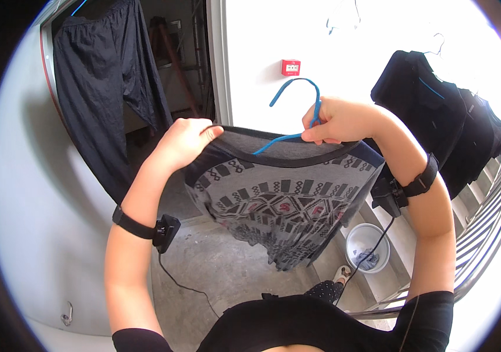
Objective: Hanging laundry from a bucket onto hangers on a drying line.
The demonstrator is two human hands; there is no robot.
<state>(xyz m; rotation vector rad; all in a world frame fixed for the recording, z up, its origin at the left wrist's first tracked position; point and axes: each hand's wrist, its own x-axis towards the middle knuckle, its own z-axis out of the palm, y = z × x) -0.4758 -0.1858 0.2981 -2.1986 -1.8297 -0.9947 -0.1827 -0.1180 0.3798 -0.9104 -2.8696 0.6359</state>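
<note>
A grey patterned shirt (285, 193) with a dark neckband hangs in front of me, held up at its neckline. My left hand (187, 140) pinches the neckband at its left end. In my right hand (338, 121) is a blue clothes hanger (278, 142), gripped just under its hook. The hook rises above the shirt, pointing left. One arm of the hanger slopes down into the neck opening; its far end is hidden by the cloth. The fingers of my right hand sit close to the back of the neckband; whether they also hold cloth I cannot tell.
Dark trousers (96, 66) hang at the doorway on the left. Several black garments (426, 101) hang at the right, above stairs with a metal railing (492, 224). A white bucket (351, 247) with wet-looking cloth stands on a step. A red alarm box (291, 67) is on the wall.
</note>
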